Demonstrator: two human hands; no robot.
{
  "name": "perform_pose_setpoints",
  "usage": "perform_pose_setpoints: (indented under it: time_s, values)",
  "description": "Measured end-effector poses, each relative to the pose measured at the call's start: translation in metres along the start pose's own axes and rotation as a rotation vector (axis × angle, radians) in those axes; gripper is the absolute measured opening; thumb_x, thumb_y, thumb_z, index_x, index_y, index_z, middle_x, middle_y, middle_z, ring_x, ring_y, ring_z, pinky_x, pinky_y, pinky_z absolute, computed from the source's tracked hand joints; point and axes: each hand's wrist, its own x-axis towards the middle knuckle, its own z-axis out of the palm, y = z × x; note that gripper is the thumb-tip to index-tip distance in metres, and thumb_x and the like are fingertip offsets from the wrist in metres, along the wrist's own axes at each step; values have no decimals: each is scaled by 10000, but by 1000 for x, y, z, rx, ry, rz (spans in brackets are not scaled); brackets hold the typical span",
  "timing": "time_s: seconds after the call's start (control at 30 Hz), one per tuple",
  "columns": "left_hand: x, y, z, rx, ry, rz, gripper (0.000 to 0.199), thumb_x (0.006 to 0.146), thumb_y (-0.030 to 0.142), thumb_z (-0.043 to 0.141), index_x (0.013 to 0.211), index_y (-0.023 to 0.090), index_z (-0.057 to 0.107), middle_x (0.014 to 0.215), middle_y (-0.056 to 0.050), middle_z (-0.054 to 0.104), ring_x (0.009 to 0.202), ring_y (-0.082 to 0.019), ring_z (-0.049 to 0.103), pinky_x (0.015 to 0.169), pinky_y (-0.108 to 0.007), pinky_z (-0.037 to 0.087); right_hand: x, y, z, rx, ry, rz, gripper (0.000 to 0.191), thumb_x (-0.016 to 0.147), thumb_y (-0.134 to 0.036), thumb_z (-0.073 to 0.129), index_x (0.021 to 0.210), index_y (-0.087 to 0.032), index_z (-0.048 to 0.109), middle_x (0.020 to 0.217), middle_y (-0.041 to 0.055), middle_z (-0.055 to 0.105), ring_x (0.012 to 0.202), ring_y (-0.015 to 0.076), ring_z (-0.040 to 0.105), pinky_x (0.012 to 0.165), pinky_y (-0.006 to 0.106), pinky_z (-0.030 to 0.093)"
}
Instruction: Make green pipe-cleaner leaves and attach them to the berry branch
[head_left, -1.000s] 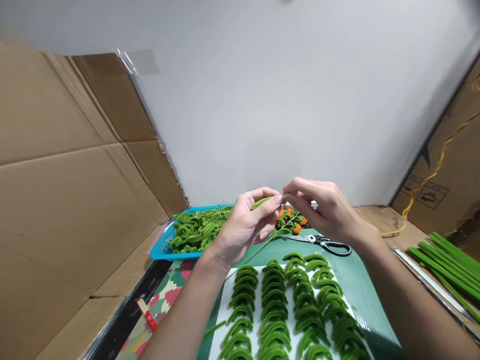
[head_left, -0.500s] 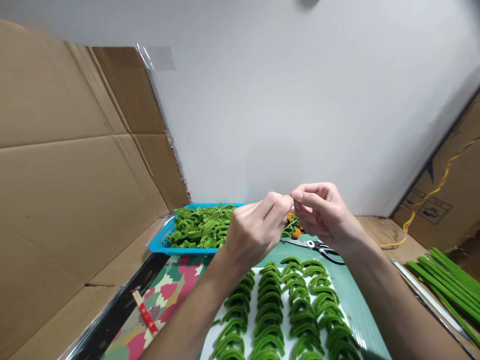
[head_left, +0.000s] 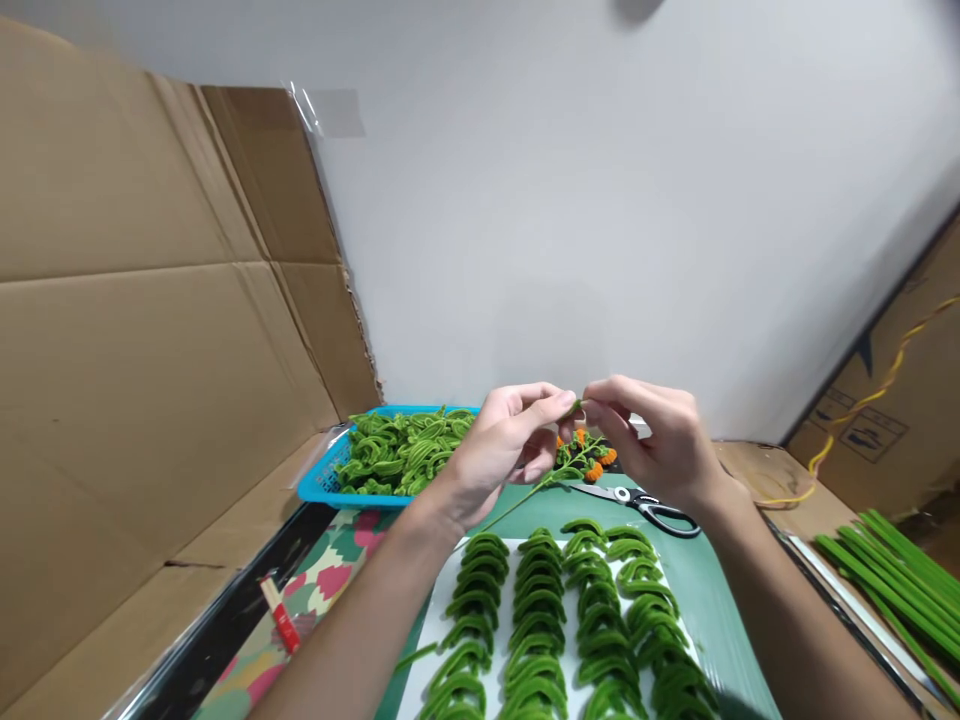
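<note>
My left hand [head_left: 506, 440] and my right hand [head_left: 660, 435] meet fingertip to fingertip above the table. Between the left thumb and fingers shows a small green fuzzy piece [head_left: 574, 408], which looks like pipe cleaner. My right thumb and forefinger pinch its other end; most of it is hidden by the fingers. Below the hands, several rows of curved green pipe-cleaner pieces [head_left: 538, 620] lie overlapping on a white board [head_left: 504, 655]. Just behind the hands lies a stem with orange fuzzy flowers [head_left: 594, 470]. Black-handled scissors [head_left: 652, 508] rest under my right hand.
A blue basket [head_left: 319, 487] heaped with green looped pieces [head_left: 405, 450] stands at the back left. Long green pipe cleaners [head_left: 892, 570] lie at the right. A red-wrapped stick bundle [head_left: 281, 615] is at left. Cardboard panels [head_left: 150, 400] and a pale wall [head_left: 600, 200] enclose the table.
My left hand has rolled from back-up to thumb-up, and my right hand has turned its back upward. The green piece between them and the flower stem behind now show more.
</note>
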Motion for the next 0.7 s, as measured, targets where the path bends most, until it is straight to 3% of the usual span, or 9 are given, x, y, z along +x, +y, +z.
perform_pose_setpoints:
  time_s: [0.17, 0.3, 0.37, 0.5, 0.57, 0.63, 0.7]
  values:
    - [-2, 0, 2, 75, 2, 12, 325, 945, 473, 774, 897, 170, 667, 711, 46, 572, 387, 5, 376, 350, -156, 246, 0, 0, -1, 101, -28, 104, 158, 1046, -236, 599, 905, -193, 657, 687, -18, 592, 569, 103, 476, 538, 269, 390]
    - [-4, -3, 7, 333, 67, 170, 264, 1015, 444, 691, 969, 193, 625, 523, 89, 505, 347, -52, 434, 352, -175, 327, 1, -2, -2, 391, -58, 349, 191, 996, -283, 690, 835, -180, 689, 637, -28, 564, 517, 83, 414, 461, 247, 302]
    - [-6, -4, 8, 548, 131, 370, 185, 1058, 369, 633, 994, 196, 619, 518, 84, 530, 370, -72, 486, 381, -186, 387, 3, -2, -3, 574, -54, 463, 229, 967, -304, 729, 782, -173, 699, 604, -33, 552, 488, 73, 385, 432, 234, 276]
    - [-12, -3, 4, 1268, 126, 935, 121, 1062, 144, 559, 1011, 174, 666, 816, -17, 705, 623, -107, 645, 560, -229, 499, 6, -2, -5, 946, -121, 688, 310, 927, -364, 768, 704, -177, 660, 532, -81, 396, 455, 58, 270, 398, 213, 228]
    - [-13, -2, 0, 1489, 87, 1052, 165, 1054, 82, 527, 1043, 160, 673, 874, -35, 718, 685, -121, 655, 599, -247, 501, 7, -4, -7, 1033, -163, 751, 349, 932, -397, 762, 689, -184, 631, 536, -93, 339, 461, 58, 233, 395, 210, 204]
    - [-12, -3, -1, 1424, 109, 1043, 144, 1059, 95, 544, 1063, 156, 674, 899, -38, 725, 722, -123, 664, 644, -249, 521, 7, -7, -9, 949, -146, 707, 349, 945, -405, 755, 703, -186, 629, 555, -83, 367, 472, 62, 261, 404, 217, 214]
    - [-10, -3, 0, 1152, 180, 908, 76, 1060, 191, 610, 1041, 169, 680, 902, -30, 727, 727, -115, 668, 664, -236, 538, 7, -10, -10, 714, -93, 584, 297, 978, -373, 729, 761, -186, 651, 583, -71, 409, 492, 69, 310, 426, 227, 241]
